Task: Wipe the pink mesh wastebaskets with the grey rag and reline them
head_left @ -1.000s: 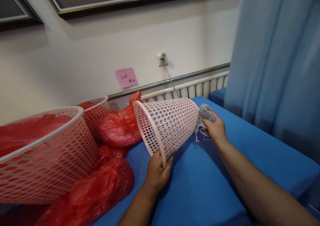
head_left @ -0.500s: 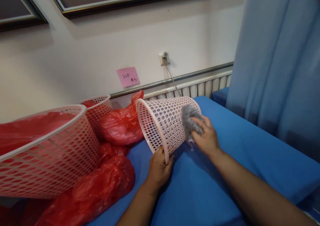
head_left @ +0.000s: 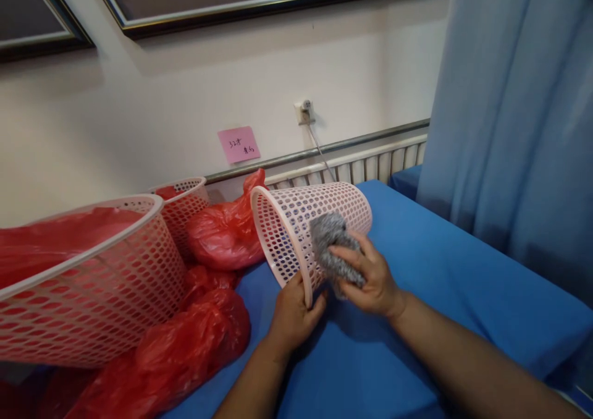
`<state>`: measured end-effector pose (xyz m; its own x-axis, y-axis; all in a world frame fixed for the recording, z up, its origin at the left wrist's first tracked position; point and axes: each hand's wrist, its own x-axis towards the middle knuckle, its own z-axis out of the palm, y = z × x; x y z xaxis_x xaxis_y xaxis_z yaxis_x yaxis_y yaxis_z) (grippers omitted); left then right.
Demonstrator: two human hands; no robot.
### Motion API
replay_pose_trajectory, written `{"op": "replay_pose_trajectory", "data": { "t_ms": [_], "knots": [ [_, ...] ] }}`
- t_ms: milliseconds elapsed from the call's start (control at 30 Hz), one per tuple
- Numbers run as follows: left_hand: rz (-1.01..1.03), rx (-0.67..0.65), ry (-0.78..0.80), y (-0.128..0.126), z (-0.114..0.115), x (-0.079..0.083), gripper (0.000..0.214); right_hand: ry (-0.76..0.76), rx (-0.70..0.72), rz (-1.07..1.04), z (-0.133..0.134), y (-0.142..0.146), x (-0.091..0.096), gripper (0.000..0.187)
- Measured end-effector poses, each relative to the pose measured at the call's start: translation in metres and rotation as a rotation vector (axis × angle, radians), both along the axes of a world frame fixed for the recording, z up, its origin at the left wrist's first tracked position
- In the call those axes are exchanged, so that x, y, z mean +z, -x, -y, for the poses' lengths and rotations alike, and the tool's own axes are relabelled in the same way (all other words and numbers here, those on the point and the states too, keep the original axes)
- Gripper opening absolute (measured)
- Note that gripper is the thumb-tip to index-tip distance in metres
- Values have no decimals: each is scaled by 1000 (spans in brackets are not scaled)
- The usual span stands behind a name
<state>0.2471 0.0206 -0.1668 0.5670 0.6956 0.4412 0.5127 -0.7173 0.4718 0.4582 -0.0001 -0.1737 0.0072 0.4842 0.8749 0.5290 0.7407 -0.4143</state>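
Blue-covered table (head_left: 440, 295) against a cream wall. Blue curtain (head_left: 509, 128) at right. Pink paper note (head_left: 239, 144) and wall socket (head_left: 305, 111) above a radiator rail.

Pale pink perforated plastic basket (head_left: 296, 221) lies on its side mid-table, open mouth facing left, base pointing toward the curtain. Left hand (head_left: 291, 317) closed on the lowest part of the rim. Right hand (head_left: 370, 277) curled round a crumpled grey knitted cloth (head_left: 331, 246), pressing it against the basket's outer wall near the rim end.

Wiping looks under way, with the cloth on the near-rim stretch of the outside. Cannot tell whether the base end or the inside has been covered; no dirt or wet marks show.

This basket is empty, no liner. Large pink perforated basket (head_left: 92, 301) at far left, tilted, holds a red plastic liner (head_left: 55, 240). Smaller pink basket (head_left: 183, 206) behind it also shows red inside. Loose red plastic bags (head_left: 222, 233) are piled between those two and the held basket.
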Motion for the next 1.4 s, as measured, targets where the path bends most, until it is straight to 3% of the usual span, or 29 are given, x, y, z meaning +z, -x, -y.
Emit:
{"op": "replay_pose_trajectory", "data": {
  "t_ms": [133, 267, 367, 467, 533, 600, 700, 833, 933, 1133, 1400],
  "knots": [
    [188, 7, -19, 1, 9, 9, 39, -120, 166, 162, 18, 13, 8, 60],
    [240, -23, -22, 3, 12, 11, 28, -130, 149, 185, 18, 14, 6, 60],
    [215, -41, 1, 4, 9, 9, 28, -5, -83, -4, -2, -2, -2, 53],
    [132, -72, 17, 4, 3, 4, 33, 285, -384, -397, -37, -37, -12, 43],
    [60, -86, 26, 3, -1, 0, 33, 476, -450, -652, -57, -60, -16, 47],
    [-23, -84, 35, 3, -5, -4, 33, 519, -479, -748, -63, -69, -17, 52],
    [-113, -49, 21, 2, -11, -9, 29, 294, -440, -514, -43, -49, -11, 49],
    [-138, -35, -5, 0, -15, -15, 27, 4, -75, -47, 6, 5, -1, 59],
    [-65, -9, 19, 0, -15, -16, 22, -52, 82, 14, 23, 26, 2, 67],
    [235, 87, 14, 4, -7, -10, 23, -56, 157, 45, 19, 32, 3, 62],
    [261, 62, -15, 10, -4, -8, 32, -102, 90, 71, 8, 28, -1, 56]
  ]
}}
